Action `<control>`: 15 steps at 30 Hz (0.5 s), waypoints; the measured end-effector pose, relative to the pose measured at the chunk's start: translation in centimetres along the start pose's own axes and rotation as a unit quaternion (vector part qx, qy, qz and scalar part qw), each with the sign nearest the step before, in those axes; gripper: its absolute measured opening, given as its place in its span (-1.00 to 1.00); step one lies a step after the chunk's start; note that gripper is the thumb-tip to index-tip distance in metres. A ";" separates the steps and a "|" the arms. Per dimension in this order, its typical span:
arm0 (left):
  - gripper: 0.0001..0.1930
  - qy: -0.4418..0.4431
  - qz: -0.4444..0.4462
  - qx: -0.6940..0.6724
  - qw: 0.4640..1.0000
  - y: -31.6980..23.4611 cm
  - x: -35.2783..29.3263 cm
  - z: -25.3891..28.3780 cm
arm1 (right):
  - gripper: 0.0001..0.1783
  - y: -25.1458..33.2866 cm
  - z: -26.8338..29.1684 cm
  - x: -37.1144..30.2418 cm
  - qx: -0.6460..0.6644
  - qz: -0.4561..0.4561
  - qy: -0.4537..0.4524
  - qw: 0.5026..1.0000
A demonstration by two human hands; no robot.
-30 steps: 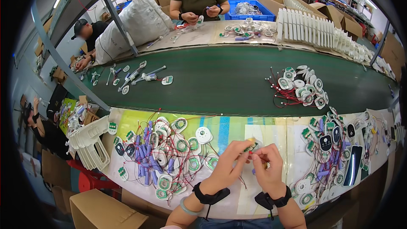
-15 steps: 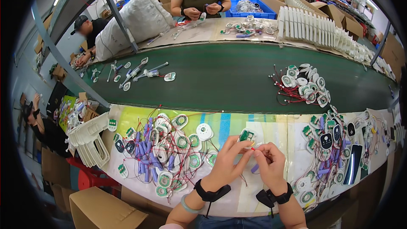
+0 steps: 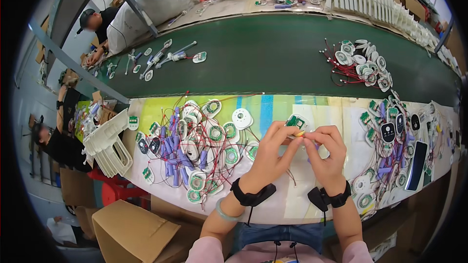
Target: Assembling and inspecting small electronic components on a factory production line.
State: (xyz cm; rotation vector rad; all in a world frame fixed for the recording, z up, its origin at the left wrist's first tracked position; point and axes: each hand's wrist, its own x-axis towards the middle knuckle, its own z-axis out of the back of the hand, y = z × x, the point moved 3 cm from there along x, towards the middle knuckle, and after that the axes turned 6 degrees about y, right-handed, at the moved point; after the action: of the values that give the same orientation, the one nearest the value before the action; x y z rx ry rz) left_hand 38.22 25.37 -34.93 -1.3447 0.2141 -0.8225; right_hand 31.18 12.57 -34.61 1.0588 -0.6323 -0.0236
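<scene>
My left hand [image 3: 274, 148] and my right hand [image 3: 325, 153] meet over the near worktable, thumbs and forefingers pinched together. Between their fingertips are thin wires [image 3: 301, 133], showing yellow and red, held from both sides. The exact join is too small to make out. Just beyond my left fingers lies a white-backed green circuit board [image 3: 295, 121]. A purple cylindrical part is partly hidden behind my right fingers. Left of my hands spreads a tangled pile of round white-and-green boards [image 3: 214, 131], red wires and purple cylinders [image 3: 170, 148].
A green conveyor belt [image 3: 253, 53] runs across beyond the table, bearing wired boards [image 3: 363, 63] and rod-shaped parts [image 3: 173, 57]. More panels and boards [image 3: 388, 133] lie to the right, beside a dark glossy panel [image 3: 416, 165]. White frames [image 3: 109, 141] stack at left; cardboard boxes [image 3: 131, 234] stand below. Other people work nearby.
My view has tilted downward, so the belt and table sit higher in the picture. Both hands stay pinched together on the wires, with the fingertips slightly closer.
</scene>
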 end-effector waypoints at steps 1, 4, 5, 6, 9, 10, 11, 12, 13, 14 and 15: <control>-0.81 -0.002 0.001 0.005 1.000 0.0 -0.2 0.0 | -0.81 0.2 0.0 0.1 -0.018 0.011 0.000 1.000; -0.82 -0.004 0.002 0.024 1.000 0.4 -0.2 -0.4 | -0.79 0.0 0.3 -0.3 -0.041 0.023 0.003 0.999; -0.82 0.004 0.007 -0.020 1.000 0.6 -0.2 -1.0 | -0.78 0.1 0.5 -0.4 -0.046 0.032 -0.005 0.998; -0.83 0.012 0.011 -0.064 0.998 0.8 -0.3 -1.1 | -0.78 0.0 0.5 -0.5 -0.041 0.035 -0.004 0.999; -0.82 0.024 0.078 -0.159 0.984 0.7 -0.4 -1.0 | -0.80 -0.2 0.6 -0.7 -0.062 0.030 -0.001 0.998; -0.81 0.018 0.127 -0.236 0.963 0.9 -0.5 -0.9 | -0.81 -0.1 0.4 -0.7 -0.060 0.032 0.005 0.998; -0.81 0.023 0.126 -0.240 0.962 0.8 -0.5 -0.9 | -0.81 0.2 0.4 -0.7 -0.061 0.033 0.011 0.998; -0.79 0.012 0.120 -0.251 0.961 0.8 -0.6 -0.7 | -0.81 0.3 0.4 -0.6 -0.067 0.030 0.009 0.997; -0.78 0.000 0.115 -0.261 0.959 0.9 -0.6 -0.6 | -0.82 0.3 0.4 -0.5 -0.059 0.025 0.009 0.998; -0.78 0.005 0.114 -0.265 0.958 1.2 -0.6 -0.5 | -0.83 0.4 0.4 -0.2 -0.050 0.023 0.008 0.998; -0.78 0.007 0.117 -0.268 0.956 1.5 -0.6 -0.5 | -0.85 0.4 0.5 -0.1 -0.048 0.014 0.010 0.999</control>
State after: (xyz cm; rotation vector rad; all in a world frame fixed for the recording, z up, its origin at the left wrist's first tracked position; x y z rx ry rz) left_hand 38.11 25.33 -36.62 -1.7777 0.6321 -0.5904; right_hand 30.78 12.43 -34.13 0.9570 -0.6227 -0.0184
